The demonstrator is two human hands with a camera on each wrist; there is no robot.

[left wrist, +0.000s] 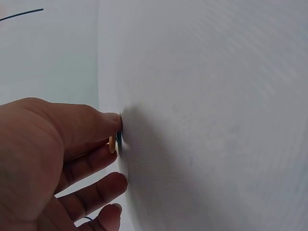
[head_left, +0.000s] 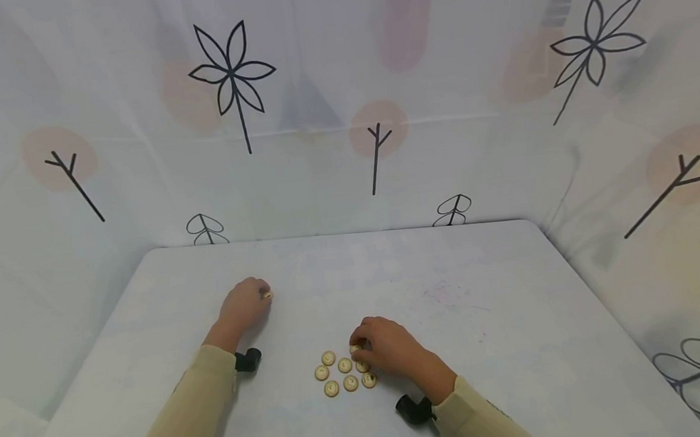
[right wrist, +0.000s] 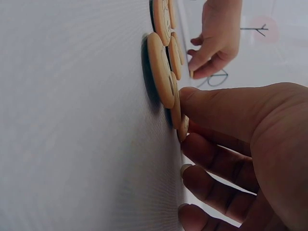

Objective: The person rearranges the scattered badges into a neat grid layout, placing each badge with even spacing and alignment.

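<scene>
My left hand [head_left: 246,304] is at the left side of the white table, pinching a small round wooden disc [head_left: 267,295] between thumb and fingers. In the left wrist view that disc [left wrist: 112,143] stands on edge close to the tabletop, partly hidden by the thumb. Nearer the front, my right hand [head_left: 392,345] pinches another wooden disc [head_left: 354,348] at the top right of a loose group. Several pale discs [head_left: 345,365] with dark markings lie flat there; the markings are too small to read. In the right wrist view the pinched disc [right wrist: 183,129] is partly covered by fingers.
The white tabletop [head_left: 461,347] has faint pinkish stains [head_left: 447,297] right of centre. A pale curtain [head_left: 321,179] with printed leaves and twigs hangs behind the table and along its sides. A black wrist camera [head_left: 414,409] sits under the right cuff, another [head_left: 248,360] at the left.
</scene>
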